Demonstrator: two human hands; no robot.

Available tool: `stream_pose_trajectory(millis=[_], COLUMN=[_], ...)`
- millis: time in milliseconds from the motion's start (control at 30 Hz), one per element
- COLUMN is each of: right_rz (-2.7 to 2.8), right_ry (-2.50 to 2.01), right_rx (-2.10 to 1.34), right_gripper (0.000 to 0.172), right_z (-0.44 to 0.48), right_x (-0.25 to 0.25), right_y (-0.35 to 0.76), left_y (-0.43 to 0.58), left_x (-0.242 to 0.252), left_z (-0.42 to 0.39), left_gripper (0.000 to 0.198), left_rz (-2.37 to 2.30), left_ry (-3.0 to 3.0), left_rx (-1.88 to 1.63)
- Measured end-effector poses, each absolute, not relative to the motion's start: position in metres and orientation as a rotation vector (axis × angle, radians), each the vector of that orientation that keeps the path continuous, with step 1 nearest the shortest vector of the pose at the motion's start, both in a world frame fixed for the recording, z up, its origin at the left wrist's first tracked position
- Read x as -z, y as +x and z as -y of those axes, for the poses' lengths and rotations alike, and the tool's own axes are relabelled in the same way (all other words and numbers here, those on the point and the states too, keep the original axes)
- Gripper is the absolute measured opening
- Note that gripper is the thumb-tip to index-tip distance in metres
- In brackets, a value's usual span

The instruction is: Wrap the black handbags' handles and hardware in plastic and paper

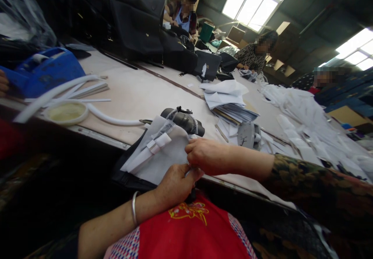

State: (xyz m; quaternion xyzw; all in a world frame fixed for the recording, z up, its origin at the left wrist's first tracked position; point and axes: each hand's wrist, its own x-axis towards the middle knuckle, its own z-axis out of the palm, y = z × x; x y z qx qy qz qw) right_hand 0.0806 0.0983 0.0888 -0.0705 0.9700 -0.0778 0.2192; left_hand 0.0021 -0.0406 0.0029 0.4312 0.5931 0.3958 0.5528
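My left hand [177, 183], with a silver bangle at the wrist, is closed on the near edge of a white sheet [161, 152] that lies over a black bag piece [128, 173] at the table's front edge. My right hand [205, 156] pinches the same white sheet from the right, fingers curled. A white folded strip [154, 148] rests on the sheet. A black wrapped handle [185, 121] lies just beyond it.
A blue tub [46, 70], white tubing [58, 90] and a round glue lid [67, 112] sit at the left. Paper stacks [227, 99] and white pieces [303, 123] cover the right. Black bags [140, 21] stand at the back. Other people work across the table.
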Motion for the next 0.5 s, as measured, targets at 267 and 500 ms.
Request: stream_pose_trajectory(millis=[267, 500], right_rz=[-2.836, -3.005], right_ry=[-0.196, 0.070], right_rx=[0.045, 0.224], right_gripper=[0.013, 0.019], right_z=[-0.086, -0.084], right_x=[-0.082, -0.066], right_y=[0.099, 0.120], left_y=[0.000, 0.001], left_x=[-0.008, -0.001], left_z=[0.038, 0.037], left_gripper=[0.046, 0.040], left_rz=[-1.369, -1.344], left_ry=[1.005, 1.058], left_rx=[-0.884, -0.965])
